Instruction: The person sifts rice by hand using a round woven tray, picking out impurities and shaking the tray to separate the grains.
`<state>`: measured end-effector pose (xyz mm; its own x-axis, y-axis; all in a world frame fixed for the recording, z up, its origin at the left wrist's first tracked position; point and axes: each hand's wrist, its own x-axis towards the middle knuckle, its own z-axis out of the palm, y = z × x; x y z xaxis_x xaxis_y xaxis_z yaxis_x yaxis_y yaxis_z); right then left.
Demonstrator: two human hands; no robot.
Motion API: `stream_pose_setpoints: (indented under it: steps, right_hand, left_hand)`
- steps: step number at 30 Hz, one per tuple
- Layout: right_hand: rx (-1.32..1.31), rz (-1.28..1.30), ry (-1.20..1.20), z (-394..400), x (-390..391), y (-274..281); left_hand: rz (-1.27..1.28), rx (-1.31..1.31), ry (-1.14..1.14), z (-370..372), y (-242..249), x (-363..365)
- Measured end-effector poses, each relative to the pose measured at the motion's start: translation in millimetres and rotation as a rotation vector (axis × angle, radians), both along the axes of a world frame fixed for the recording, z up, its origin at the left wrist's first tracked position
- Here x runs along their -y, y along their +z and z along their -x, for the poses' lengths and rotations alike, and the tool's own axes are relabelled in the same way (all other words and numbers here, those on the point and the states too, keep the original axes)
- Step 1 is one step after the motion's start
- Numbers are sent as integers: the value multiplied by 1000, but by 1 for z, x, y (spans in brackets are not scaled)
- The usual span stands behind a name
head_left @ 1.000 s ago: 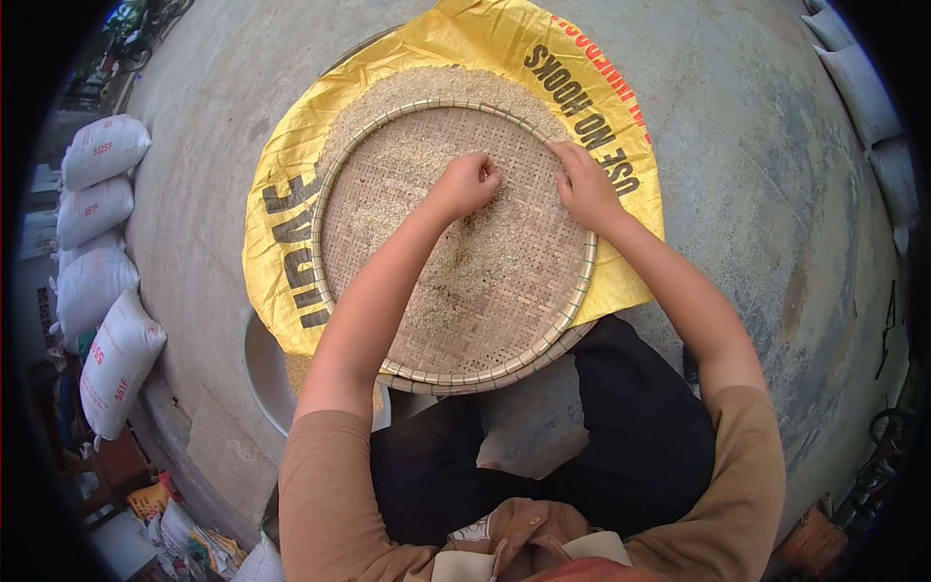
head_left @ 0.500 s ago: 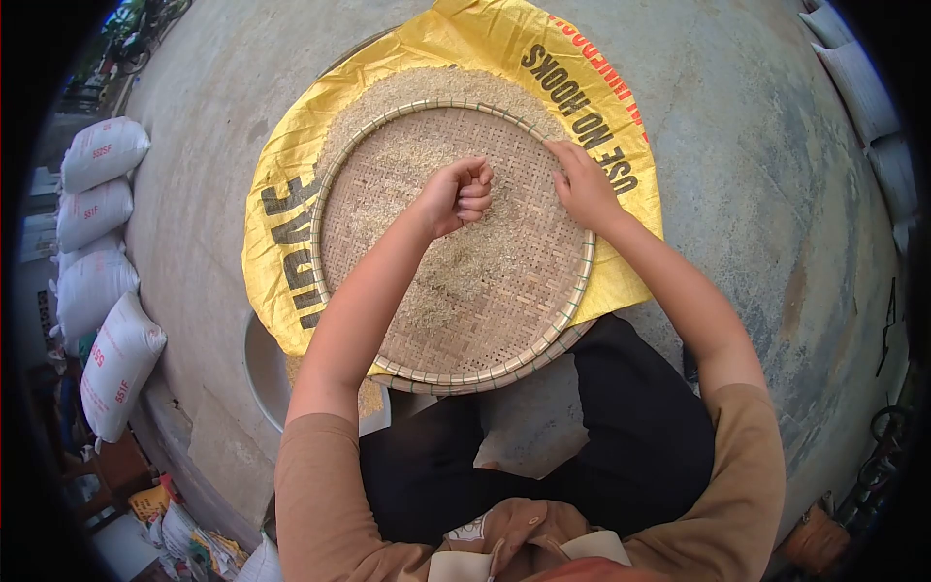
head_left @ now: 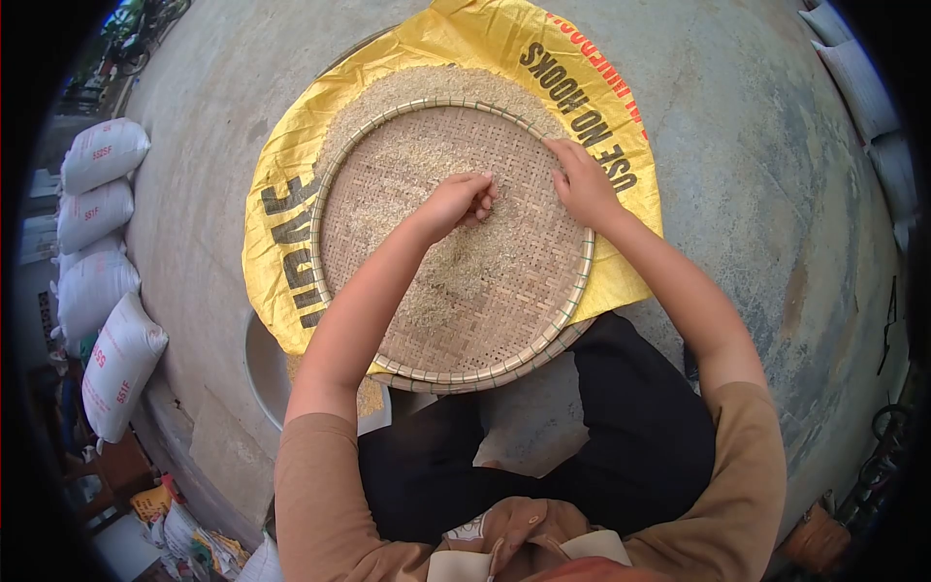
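A round woven bamboo winnowing basket (head_left: 524,291) lies in front of me, its bound rim resting over a yellow sack. Pale grain (head_left: 456,281) is scattered over the middle and left of its weave. Above the grain, near the basket's centre, my left hand (head_left: 458,206) is closed, thumb against curled fingers; whatever they pinch is too small to make out. My right hand (head_left: 588,190) grips the basket's rim at the upper right, fingers along the rim and thumb on the inner side.
Beneath the basket the yellow sack (head_left: 276,165) carries a heap of husk-like grain (head_left: 369,97) at its far side. A metal basin (head_left: 264,364) with yellow grain sits at the lower left. White sacks (head_left: 102,209) line the left; more sacks (head_left: 858,87) stand at right on the concrete floor (head_left: 737,194).
My left hand has turned from an upright fist to a palm-down pinch, its fingers a little lower over the grain. The right hand keeps its place on the rim.
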<state>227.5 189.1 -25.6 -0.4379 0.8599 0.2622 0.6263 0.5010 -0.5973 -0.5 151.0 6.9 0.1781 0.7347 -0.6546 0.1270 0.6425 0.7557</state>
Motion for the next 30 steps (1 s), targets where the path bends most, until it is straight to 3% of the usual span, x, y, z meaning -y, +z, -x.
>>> stream_pose_setpoints:
  steps: [2,9,12,14,16,18,20,22,23,25,26,28,30]
  right_hand:
    - [-5,6,1,0,0,1]
    - [-20,35,16,-1,1,4]
    - [-20,42,36,-2,0,4]
    - [-11,30,44,4,0,3]
    - [1,30,33,1,1,6]
    - [33,31,49,1,0,7]
    - [29,83,37,2,0,7]
    - [78,-23,37,2,0,4]
    - [116,-118,23,4,2,6]
    - [254,-253,34,9,8,17]
    - [383,-376,27,12,12,22]
    - [378,-541,143,20,19,33]
    - [376,-252,500,29,27,39]
  left_hand:
    - [50,230,81,7,-10,-2]
    - [103,310,120,15,9,14]
    - [75,148,109,43,42,51]
    - [-45,-101,-16,73,59,87]
    - [-162,-312,152,94,77,140]
    - [-126,-293,424,112,96,198]
    - [-101,-509,844,136,64,264]
    - [-99,-1242,455,152,19,326]
    - [-91,-1232,479,142,27,332]
    - [341,-1355,292,121,52,332]
    - [348,-1343,313,128,44,339]
    - [92,-1038,459,148,26,348]
    - [5,-1047,502,140,17,341]
